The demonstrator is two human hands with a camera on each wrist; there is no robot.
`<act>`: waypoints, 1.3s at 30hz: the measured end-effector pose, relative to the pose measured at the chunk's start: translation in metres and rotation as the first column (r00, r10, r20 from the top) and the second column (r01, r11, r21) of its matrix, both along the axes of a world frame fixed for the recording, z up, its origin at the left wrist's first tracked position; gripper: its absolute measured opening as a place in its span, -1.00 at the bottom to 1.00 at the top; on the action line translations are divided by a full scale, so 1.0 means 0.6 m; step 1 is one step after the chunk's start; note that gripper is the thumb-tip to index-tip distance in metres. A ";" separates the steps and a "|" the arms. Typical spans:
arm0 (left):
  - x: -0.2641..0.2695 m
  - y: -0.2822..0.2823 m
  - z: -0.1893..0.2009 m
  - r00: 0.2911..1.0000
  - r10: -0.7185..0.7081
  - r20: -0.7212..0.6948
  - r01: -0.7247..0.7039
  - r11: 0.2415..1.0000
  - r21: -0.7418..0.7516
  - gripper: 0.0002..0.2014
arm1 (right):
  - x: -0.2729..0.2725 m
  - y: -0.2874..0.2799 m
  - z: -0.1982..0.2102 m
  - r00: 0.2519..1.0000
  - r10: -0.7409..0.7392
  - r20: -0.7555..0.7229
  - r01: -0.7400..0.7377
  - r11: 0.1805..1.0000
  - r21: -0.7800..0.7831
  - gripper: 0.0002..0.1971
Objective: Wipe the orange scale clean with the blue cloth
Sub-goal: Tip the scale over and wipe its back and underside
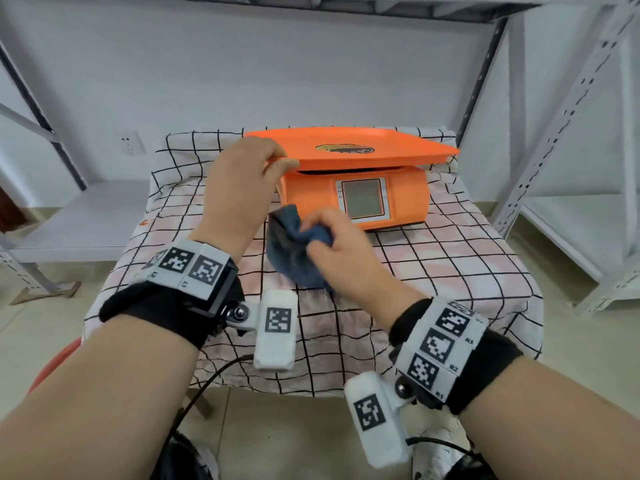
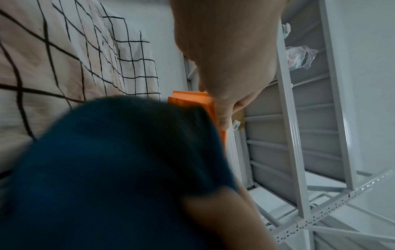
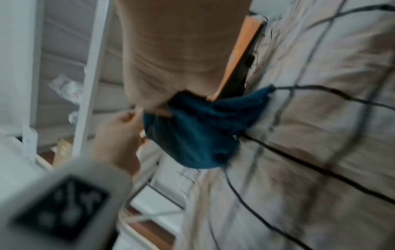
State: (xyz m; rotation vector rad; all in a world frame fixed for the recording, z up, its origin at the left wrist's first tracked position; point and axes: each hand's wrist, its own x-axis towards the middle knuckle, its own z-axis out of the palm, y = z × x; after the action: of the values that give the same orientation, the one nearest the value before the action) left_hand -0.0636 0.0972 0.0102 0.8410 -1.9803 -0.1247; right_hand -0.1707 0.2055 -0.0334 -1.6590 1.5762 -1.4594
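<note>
A: What's the biggest thing in front of you?

B: The table (image 1: 467,271), draped in a soft, wrinkled sheet printed with a black grid on pale pink and white. Grey perforated metal shelving (image 1: 568,133) frames it on both sides.

A: And where does the scale sit?

B: Your orange scale (image 1: 349,199) stands toward the far side of that sheet. It is smooth, hard plastic: a rounded, boxy body with a flat grey display (image 1: 363,199) on the front, and a broad, shallow tray (image 1: 363,147) with a raised rim on top, carrying an oval sticker in its middle.

A: What is your left hand doing?

B: Your left hand (image 1: 239,188) grips the tray's near left corner, fingers curled over the rim and thumb under the edge. The left wrist view shows the thumb pressed along the orange edge.

A: And the right?

B: Your right hand (image 1: 339,251) bunches the blue cloth (image 1: 294,258), a fuzzy, nubbly fabric, dark blue, crumpled into a loose wad. The cloth's upper fold lies at the lower left of the scale's front face, just left of the display, while its lower part hangs against the sheet.

A: Anything smaller?

B: Black straps with white, square-coded marker bands wrap both your wrists.
</note>
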 end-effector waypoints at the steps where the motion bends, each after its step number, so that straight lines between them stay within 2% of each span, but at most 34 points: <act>1: 0.001 -0.001 0.001 1.000 0.006 -0.002 -0.006 1.000 0.009 -0.76 | -0.011 -0.003 0.004 0.989 -0.117 0.091 0.126 0.987 -0.102 -0.78; 2: 0.001 -0.001 0.002 1.000 0.010 -0.001 -0.010 1.000 0.017 -0.76 | -0.027 -0.007 0.010 0.946 -0.248 0.211 0.287 0.941 -0.181 -0.77; 3: 0.000 -0.002 0.002 1.000 0.013 0.005 -0.013 1.000 0.020 -0.76 | -0.048 -0.010 0.016 0.867 -0.372 0.331 0.453 0.865 -0.216 -0.76; 5: 0.000 -0.002 0.001 1.000 0.019 0.022 -0.020 1.000 0.022 -0.77 | -0.091 -0.010 0.025 0.678 -0.554 0.484 0.694 0.700 -0.170 -0.79; 6: 0.000 -0.001 0.001 1.000 0.018 0.025 -0.019 0.999 0.026 -0.77 | -0.107 -0.011 0.023 0.612 -0.609 0.505 0.748 0.653 -0.119 -0.79; 8: 0.000 -0.001 0.000 1.000 0.011 0.017 -0.011 0.999 0.036 -0.78 | -0.125 -0.018 0.008 0.562 -0.693 0.451 0.787 0.616 -0.033 -0.78; 10: -0.001 0.001 -0.001 1.000 0.007 0.008 -0.007 0.999 0.038 -0.78 | -0.116 -0.030 -0.012 0.607 -0.737 0.297 0.770 0.638 0.010 -0.79; 13: -0.003 0.004 -0.001 1.000 -0.007 0.004 0.006 0.999 0.033 -0.79 | -0.056 -0.045 -0.033 0.785 -0.618 -0.045 0.620 0.783 0.055 -0.75; 15: -0.004 0.003 0.000 1.000 -0.010 0.023 0.009 1.000 0.015 -0.78 | -0.006 -0.040 -0.037 0.881 -0.440 -0.177 0.452 0.891 0.037 -0.75; 17: -0.002 0.002 0.000 0.999 -0.003 0.049 0.003 1.000 -0.008 -0.77 | 0.030 -0.029 -0.038 0.953 -0.112 -0.281 0.139 0.987 0.078 -0.80; 18: -0.001 0.001 -0.001 0.998 0.000 0.066 0.000 1.000 -0.011 -0.77 | 0.041 -0.021 -0.038 0.929 0.070 -0.363 -0.023 0.991 0.133 -0.81; 19: 0.000 0.001 -0.001 0.997 0.003 0.083 -0.002 1.000 -0.014 -0.76 | 0.043 -0.014 -0.036 0.890 0.164 -0.425 -0.109 0.983 0.151 -0.81; 20: 0.002 0.000 0.000 0.995 0.004 0.097 -0.002 1.000 -0.014 -0.75 | 0.037 -0.012 -0.032 0.894 0.130 -0.428 -0.094 0.990 0.106 -0.81; 21: 0.004 -0.001 0.000 0.995 0.002 0.101 0.000 1.000 -0.011 -0.75 | 0.029 -0.010 -0.022 0.935 0.007 -0.353 -0.001 1.000 0.019 -0.80; 22: 0.008 -0.002 0.001 0.995 -0.004 0.096 0.005 1.000 -0.007 -0.74 | 0.015 -0.009 -0.011 0.964 -0.161 -0.212 0.146 0.986 -0.081 -0.79; 23: 0.009 -0.004 0.001 0.996 -0.009 0.092 0.009 1.000 -0.006 -0.74 | -0.006 -0.009 0.000 0.947 -0.318 -0.048 0.306 0.937 -0.170 -0.77; 25: 0.010 -0.004 0.003 0.996 -0.002 0.093 0.003 1.000 -0.012 -0.74 | -0.057 -0.013 0.015 0.834 -0.514 0.199 0.549 0.806 -0.220 -0.79; 26: 0.009 -0.002 0.004 0.996 0.005 0.093 -0.004 1.000 -0.013 -0.75 | -0.077 -0.018 0.013 0.785 -0.571 0.240 0.616 0.764 -0.192 -0.79; 27: 0.008 0.001 0.003 0.995 0.006 0.097 -0.004 1.000 -0.013 -0.75 | -0.085 -0.022 0.010 0.754 -0.618 0.223 0.653 0.741 -0.156 -0.78; 29: 0.002 0.008 0.002 0.993 0.000 0.116 0.003 1.000 -0.022 -0.76 | -0.072 -0.035 -0.008 0.776 -0.629 0.037 0.630 0.770 -0.101 -0.73; 31: 0.000 0.010 0.000 0.992 0.001 0.128 0.003 0.999 -0.032 -0.76 | -0.042 -0.041 -0.023 0.843 -0.513 -0.165 0.502 0.859 -0.106 -0.66; 33: 0.004 0.006 -0.001 0.992 0.008 0.128 -0.005 1.000 -0.020 -0.76 | -0.026 -0.042 -0.027 0.911 -0.313 -0.269 0.285 0.948 -0.140 -0.63; 34: 0.008 0.002 -0.002 0.992 0.007 0.125 -0.005 1.000 -0.013 -0.75 | -0.027 -0.040 -0.027 0.933 -0.182 -0.311 0.156 0.982 -0.109 -0.63; 36: 0.014 -0.001 -0.002 0.992 0.002 0.128 0.000 1.000 -0.011 -0.73 | -0.032 -0.027 -0.021 0.912 0.032 -0.409 -0.035 0.999 0.000 -0.62; 37: 0.015 0.000 -0.001 0.991 0.004 0.136 -0.002 1.000 -0.013 -0.73 | -0.034 -0.019 -0.016 0.903 0.060 -0.426 -0.064 0.998 0.005 -0.63; 39: 0.014 0.002 0.000 0.989 0.013 0.146 -0.011 1.000 -0.017 -0.73 | -0.041 -0.010 -0.006 0.934 -0.050 -0.355 0.018 0.996 -0.093 -0.66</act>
State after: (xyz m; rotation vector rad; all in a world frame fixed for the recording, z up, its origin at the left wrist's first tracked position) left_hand -0.0550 0.0986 0.0100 0.8725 -2.1100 -0.0402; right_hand -0.1955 0.1995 -0.0372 -2.0501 1.7550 -1.3133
